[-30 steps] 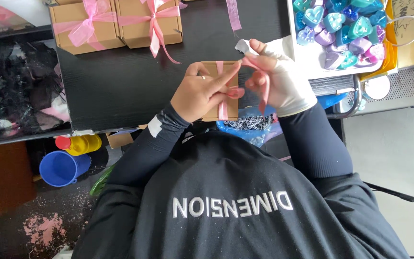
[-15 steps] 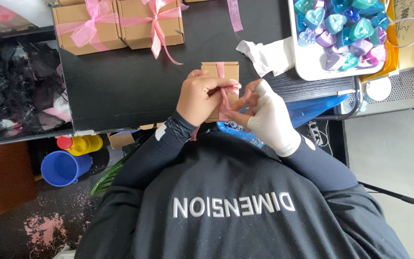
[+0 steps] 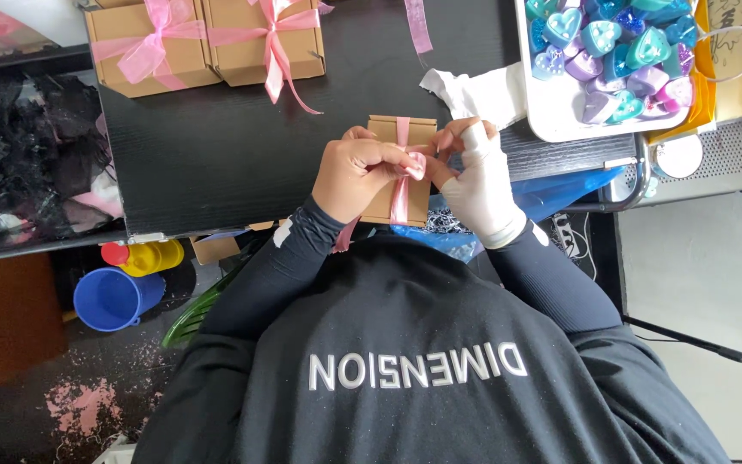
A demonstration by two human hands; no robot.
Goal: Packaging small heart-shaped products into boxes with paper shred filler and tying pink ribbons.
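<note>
A small brown cardboard box [image 3: 401, 129] lies on the black table [image 3: 216, 146] near its front edge. A pink ribbon [image 3: 400, 193] runs down the box's middle. My left hand [image 3: 358, 172] is bare and pinches the ribbon at the box's centre. My right hand [image 3: 478, 176] wears a white glove and grips the same ribbon from the right side. The fingertips of both hands meet over the box. One ribbon tail hangs off the front edge under my left wrist.
Two brown boxes [image 3: 152, 43] [image 3: 264, 34] with tied pink bows stand at the back left. A white tray [image 3: 551, 112] of heart-shaped coloured pieces [image 3: 611, 51] sits at the right. A crumpled white cloth [image 3: 474, 90] lies beside it. A blue cup [image 3: 113, 296] stands on the floor.
My right hand has come down from a raised pull on the ribbon and closed in against my left hand over the box centre. The box stays in place.
</note>
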